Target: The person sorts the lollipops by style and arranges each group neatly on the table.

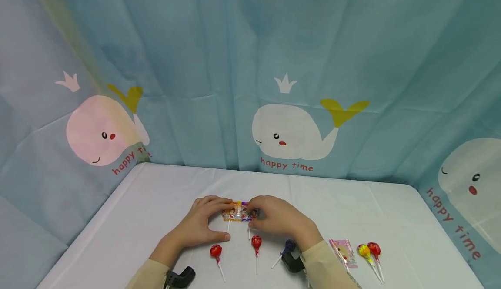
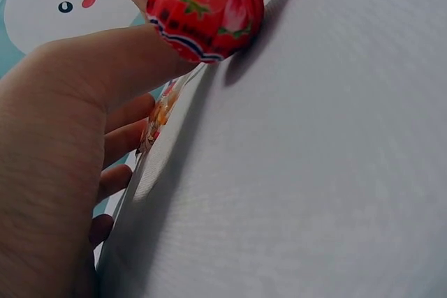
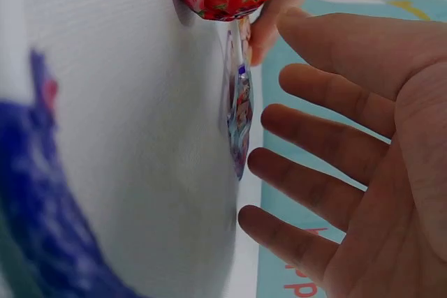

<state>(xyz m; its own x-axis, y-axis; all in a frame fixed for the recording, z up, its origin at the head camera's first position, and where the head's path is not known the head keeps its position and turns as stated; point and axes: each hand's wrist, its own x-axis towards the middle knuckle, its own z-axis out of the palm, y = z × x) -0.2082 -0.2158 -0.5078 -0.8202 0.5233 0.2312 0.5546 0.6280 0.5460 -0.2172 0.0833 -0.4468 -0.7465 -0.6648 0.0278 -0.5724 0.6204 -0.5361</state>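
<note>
Two flat wrapped lollipops lie side by side on the white table, one in an orange wrapper (image 1: pixel 233 212), the other in a purple wrapper (image 1: pixel 245 213). My left hand (image 1: pixel 201 221) curves around the orange one, fingertips at its upper left edge and thumb below beside its stick. In the left wrist view its fingers (image 2: pixel 120 141) are loosely bent beside the wrapper. Over the right side of the purple lollipop is my right hand (image 1: pixel 279 217), covering part of it. The right wrist view shows that hand's fingers (image 3: pixel 321 141) spread and apart from the wrapper.
Nearer me lie a red round lollipop (image 1: pixel 215 250), a second red lollipop (image 1: pixel 256 242) and a dark purple lollipop (image 1: pixel 289 246) by the right wrist. Further right are a pink packet (image 1: pixel 344 253), a yellow lollipop (image 1: pixel 364 250) and another red lollipop (image 1: pixel 374 249). A whale-print curtain (image 1: pixel 219 132) hangs behind.
</note>
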